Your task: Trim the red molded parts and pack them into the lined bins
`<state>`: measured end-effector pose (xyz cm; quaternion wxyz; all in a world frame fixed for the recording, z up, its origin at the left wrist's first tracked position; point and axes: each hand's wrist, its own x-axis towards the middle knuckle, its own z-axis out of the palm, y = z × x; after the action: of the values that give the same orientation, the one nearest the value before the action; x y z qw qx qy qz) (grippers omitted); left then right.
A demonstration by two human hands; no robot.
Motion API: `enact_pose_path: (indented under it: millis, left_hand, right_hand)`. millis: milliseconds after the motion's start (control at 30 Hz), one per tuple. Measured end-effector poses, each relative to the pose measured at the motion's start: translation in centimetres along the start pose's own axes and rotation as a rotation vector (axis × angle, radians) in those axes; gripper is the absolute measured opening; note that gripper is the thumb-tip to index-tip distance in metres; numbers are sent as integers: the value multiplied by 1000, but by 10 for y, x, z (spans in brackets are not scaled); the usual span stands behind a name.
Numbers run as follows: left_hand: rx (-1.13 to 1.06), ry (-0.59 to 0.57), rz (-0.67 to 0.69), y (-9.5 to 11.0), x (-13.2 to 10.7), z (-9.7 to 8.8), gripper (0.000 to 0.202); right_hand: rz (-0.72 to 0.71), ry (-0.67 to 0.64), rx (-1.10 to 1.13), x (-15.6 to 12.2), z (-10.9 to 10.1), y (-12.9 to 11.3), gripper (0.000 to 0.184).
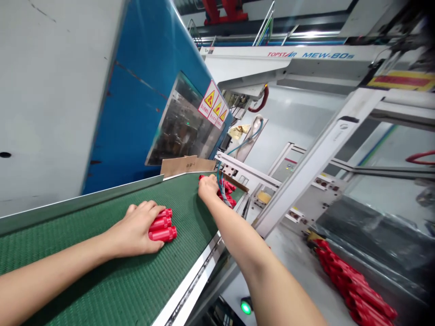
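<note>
My left hand (140, 226) is closed around several red ribbed plastic tubes (163, 225) lying side by side on the green conveyor belt (136, 290). Their knurled ends stick out past my fingertips. Farther up the belt, my right hand (208, 186) reaches down with curled fingers at another red tube (201, 177), partly hidden behind it. Beside that hand, more red tubes (230, 186) lie in a loose group at the belt's far right side, partly covered by my forearm and thin blue hoses (221, 181).
A blue machine housing (136, 90) with a window borders the belt on the left. Cardboard strips (186, 165) line its far end. An aluminium frame (309, 158) stands at the right. A row of red tubes (353, 285) lies beside clear plastic bags (370, 231) at the lower right.
</note>
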<state>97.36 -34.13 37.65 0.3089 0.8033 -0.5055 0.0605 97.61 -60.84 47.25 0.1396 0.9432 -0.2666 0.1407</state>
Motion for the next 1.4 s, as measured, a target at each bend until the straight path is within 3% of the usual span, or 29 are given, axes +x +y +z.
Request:
enact_pose_path:
  millis: [167,233,333,433,533,633,867,1067,1133,1233,1400]
  left_hand:
    - [-4,-10,-9,1,-3,-1,68]
    - [-4,-9,-33,-1,-7,0,83]
    - [-17,-19,-88,-4,-14,5,113]
    - [-49,-57,-94,-7,-18,11,118]
    - [-61,-73,-76,-9,-18,15,106]
    - [-54,-81,-62,-10,-17,14,95]
    - [46,-21,-73,3,-14,-3,76]
    - [160,-69,-64,6,-13,-12,83]
    - [194,-113,-67,9,-9,-17,85]
    - [247,-183,-87,18,7,-27,92]
    - [261,-403,-191,39,50,-35,116]
  right_hand:
    - [-255,-31,114,-12,6,-39,50]
    - [-387,-83,193,-17,10,-47,55]
    - [-555,-129,321,-25,12,-40,44]
    - [-652,-160,465,-32,12,-23,40]
    - [-656,-180,600,-35,14,-16,44]
    - [-619,-178,734,-35,17,-22,36]
    - [-667,-321,961,-37,26,-42,30]
    - [-706,-408,1059,-41,23,-43,25]
    - [-694,-380,1079,-44,17,-37,27]
    - [-625,-219,1114,-58,3,-22,30]
    - [-553,36,1229,-114,-11,7,23]
